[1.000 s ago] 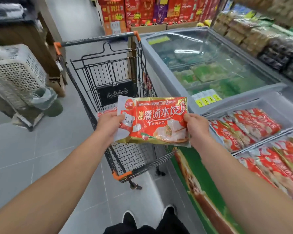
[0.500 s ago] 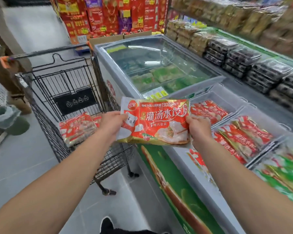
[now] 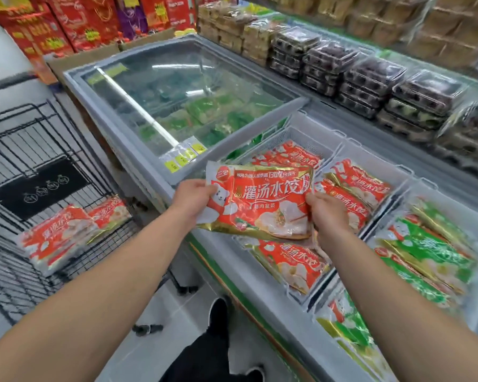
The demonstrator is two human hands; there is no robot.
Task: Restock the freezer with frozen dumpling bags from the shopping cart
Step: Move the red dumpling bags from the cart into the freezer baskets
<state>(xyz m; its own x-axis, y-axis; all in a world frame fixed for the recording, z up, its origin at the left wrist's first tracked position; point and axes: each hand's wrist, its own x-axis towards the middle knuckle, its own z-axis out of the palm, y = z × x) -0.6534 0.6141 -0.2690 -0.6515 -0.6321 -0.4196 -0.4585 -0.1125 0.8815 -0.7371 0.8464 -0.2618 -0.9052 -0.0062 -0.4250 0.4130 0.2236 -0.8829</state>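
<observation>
Overhead of the freezer (image 3: 160,172), left hand (image 3: 192,195) and right hand (image 3: 324,209) pinch a glossy red-and-gold dumpling bag (image 3: 262,205) by its ends.

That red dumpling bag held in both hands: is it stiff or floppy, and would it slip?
The red dumpling bag probably bends little: gripped only at its ends by the left hand and right hand, it barely sags. Its glossy film looks slippery. The lumpy frozen contents likely make it fairly heavy.
</observation>
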